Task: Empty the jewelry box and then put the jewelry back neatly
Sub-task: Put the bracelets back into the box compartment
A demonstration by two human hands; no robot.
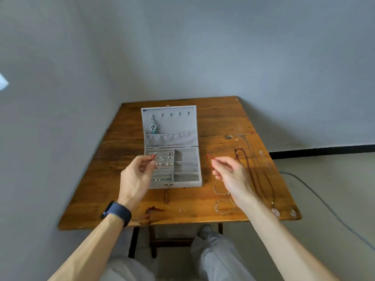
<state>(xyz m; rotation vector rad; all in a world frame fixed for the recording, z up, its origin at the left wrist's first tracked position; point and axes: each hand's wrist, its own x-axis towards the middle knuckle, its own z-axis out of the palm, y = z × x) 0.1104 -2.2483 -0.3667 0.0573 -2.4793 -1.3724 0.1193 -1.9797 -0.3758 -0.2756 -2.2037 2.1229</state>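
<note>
—Grey velvet jewelry box point(172, 122), lid open, sits on your brown wooden table point(223, 118). What are your hands doing?

—From the head view, your left hand point(138, 175) pinches a thin silver wire bangle with a red bead point(153, 157) between thumb and fingertips, above the box's near-left compartments. Your right hand point(229, 175) pinches a small red beaded bracelet point(209, 161) just right of the box, its other fingers loosely curled.

—How will they handle?

—Both are light, I judge. The wire bangle looks springy and easy to bend, so hold it close to the bead. The beaded loop is limp and will droop. If it goes back in, lower it so it coils into a bare right-hand compartment.

—What else is out?

—A long dark beaded necklace point(243, 159) lies beyond your right hand. A teal pendant point(153, 127) hangs in the lid.
</note>
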